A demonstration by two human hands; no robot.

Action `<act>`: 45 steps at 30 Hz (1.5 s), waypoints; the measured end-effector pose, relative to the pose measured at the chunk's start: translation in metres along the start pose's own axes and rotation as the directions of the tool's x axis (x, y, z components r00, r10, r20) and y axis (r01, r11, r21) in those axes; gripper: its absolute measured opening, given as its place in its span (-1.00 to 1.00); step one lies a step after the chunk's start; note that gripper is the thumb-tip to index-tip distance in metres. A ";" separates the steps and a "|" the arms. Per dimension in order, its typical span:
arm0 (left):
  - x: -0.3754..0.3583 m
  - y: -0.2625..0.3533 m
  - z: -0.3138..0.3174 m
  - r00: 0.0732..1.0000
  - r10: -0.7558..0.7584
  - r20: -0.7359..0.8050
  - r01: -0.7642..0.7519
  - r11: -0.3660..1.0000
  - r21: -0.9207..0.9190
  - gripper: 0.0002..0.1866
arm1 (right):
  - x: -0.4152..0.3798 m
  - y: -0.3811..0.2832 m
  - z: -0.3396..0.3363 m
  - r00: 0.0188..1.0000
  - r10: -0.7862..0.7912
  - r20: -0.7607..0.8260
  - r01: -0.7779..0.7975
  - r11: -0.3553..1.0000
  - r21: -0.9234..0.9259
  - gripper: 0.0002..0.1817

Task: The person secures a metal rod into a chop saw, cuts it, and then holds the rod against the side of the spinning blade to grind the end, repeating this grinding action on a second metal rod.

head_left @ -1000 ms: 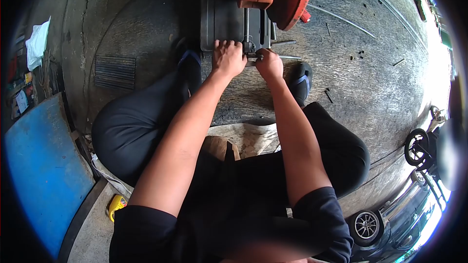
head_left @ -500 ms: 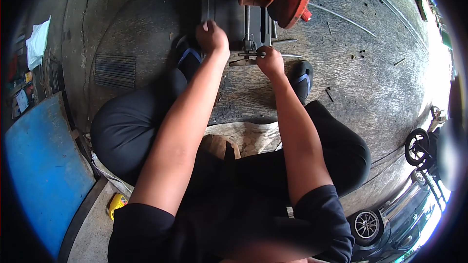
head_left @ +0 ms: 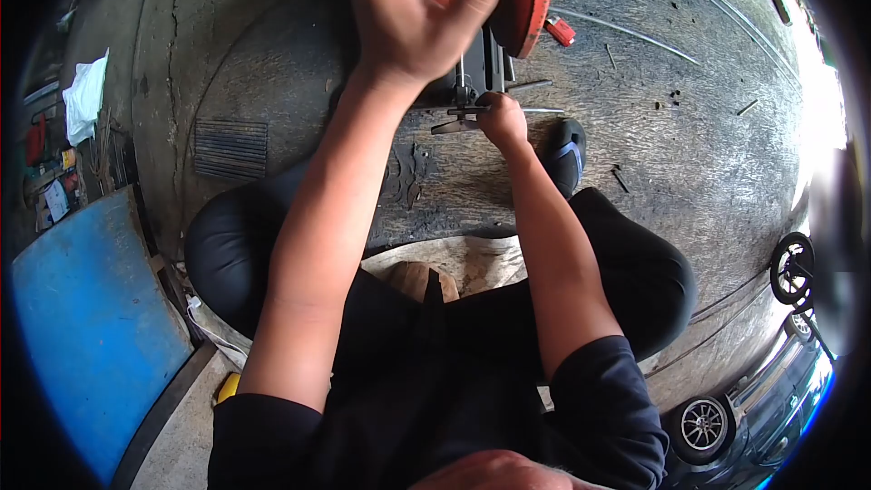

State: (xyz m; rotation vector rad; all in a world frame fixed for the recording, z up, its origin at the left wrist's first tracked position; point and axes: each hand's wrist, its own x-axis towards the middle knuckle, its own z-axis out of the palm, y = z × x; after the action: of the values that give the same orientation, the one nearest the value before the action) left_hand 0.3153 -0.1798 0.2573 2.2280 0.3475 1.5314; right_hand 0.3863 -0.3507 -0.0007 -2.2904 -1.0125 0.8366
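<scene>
The right hand (head_left: 502, 120) is closed around a thin metal rod (head_left: 535, 110), its grip pinched tight where the rod meets the clamp (head_left: 463, 102) at the near edge of a dark machine base (head_left: 485, 63). The rod lies flat and sticks out to the right of the fist, just above the concrete floor (head_left: 689, 145). A small flat metal piece juts out leftward from the clamp (what it is exactly, I cannot tell).

The left hand (head_left: 413, 4) is up in the air, close to the camera and well clear of the clamp. Its grip is loose, fingers half curled and thumb out, with nothing in it. Behind it stands a round red guard (head_left: 531, 0) over the machine, partly hidden by the hand.

The person sits low on the floor, knees spread, in dark trousers and a dark short-sleeved top. A blue-strapped sandal (head_left: 564, 154) shows just right of the right hand. More thin rods (head_left: 626, 32) lie scattered on the floor further right, along with a small red object (head_left: 560, 31) near the guard. To the left are a ribbed mat (head_left: 229, 150) and a blue board (head_left: 91, 327); a white rag (head_left: 86, 95) lies at the far left. A car wheel (head_left: 703, 425) shows at the lower right.
</scene>
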 end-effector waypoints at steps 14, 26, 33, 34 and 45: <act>0.076 -0.021 0.028 0.956 0.266 -0.125 -0.241 0.953 0.184 -0.90 | 0.113 0.054 -0.029 0.891 0.403 -0.209 -0.284 0.854 0.436 -0.64; 0.113 -0.008 0.031 0.989 -0.138 -0.053 0.134 0.988 -0.073 -0.90 | 0.279 0.159 -0.067 0.795 0.534 0.287 -0.234 -0.167 0.958 -0.60; 0.097 -0.024 0.031 0.984 -0.177 0.017 0.178 0.976 -0.129 -0.90 | 0.291 0.161 -0.067 0.784 0.538 0.311 -0.307 -0.099 0.947 -0.72; 0.095 -0.026 0.031 0.984 -0.175 0.025 0.177 0.975 -0.131 -0.90 | 0.293 0.163 -0.061 0.760 0.600 0.250 -0.320 0.010 0.947 -0.78; 0.083 -0.030 0.028 0.986 -0.160 0.047 0.165 0.975 -0.147 -0.89 | 0.280 0.127 -0.037 0.857 0.488 0.168 -0.140 -0.094 0.986 -0.79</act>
State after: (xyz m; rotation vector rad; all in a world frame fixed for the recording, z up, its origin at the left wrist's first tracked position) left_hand 0.3725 -0.1233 0.3033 2.0536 0.3814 1.3847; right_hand 0.6224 -0.2164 -0.1503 -1.1210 0.4400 0.9217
